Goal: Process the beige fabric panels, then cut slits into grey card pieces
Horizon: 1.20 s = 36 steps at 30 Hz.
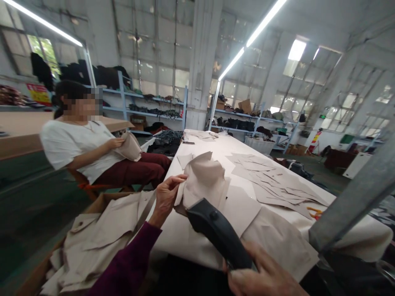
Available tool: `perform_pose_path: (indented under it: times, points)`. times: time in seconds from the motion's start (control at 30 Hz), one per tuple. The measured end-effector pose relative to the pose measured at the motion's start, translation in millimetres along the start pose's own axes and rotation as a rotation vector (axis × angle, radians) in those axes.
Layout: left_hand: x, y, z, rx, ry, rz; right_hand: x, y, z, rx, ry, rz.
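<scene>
In the head view, my left hand (pixel 167 199) pinches the left edge of a beige fabric piece (pixel 205 176) raised above the white-covered table. Thumb and fingers are closed on that edge. My right hand (pixel 262 271) grips a black hand-held tool (pixel 216 226) with a round button on its upper side. The tool's far end meets the lower part of the beige piece, and its working tip is hidden. More flat beige sheets (pixel 280 238) lie on the table beside the tool.
A cardboard box (pixel 101 201) of beige pieces stands at lower left. A seated person (pixel 83 144) holds a beige piece beyond it. Cut sheets (pixel 274 179) and orange-handled scissors (pixel 314 213) lie on the table (pixel 228 144). A metal post (pixel 354 197) slants across the right.
</scene>
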State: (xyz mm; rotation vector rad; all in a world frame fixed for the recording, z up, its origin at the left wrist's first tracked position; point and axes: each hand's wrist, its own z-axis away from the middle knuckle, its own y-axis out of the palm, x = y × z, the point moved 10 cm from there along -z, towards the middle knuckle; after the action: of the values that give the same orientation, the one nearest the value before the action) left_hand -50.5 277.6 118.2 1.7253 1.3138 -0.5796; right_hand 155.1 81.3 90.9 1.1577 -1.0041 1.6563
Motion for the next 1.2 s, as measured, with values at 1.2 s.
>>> perform_pose_path:
  times: [1.2]
  points:
    - [49,-103.2,43,-0.280,-0.099,-0.606,-10,-49,-39,-0.128,-0.030,-0.306]
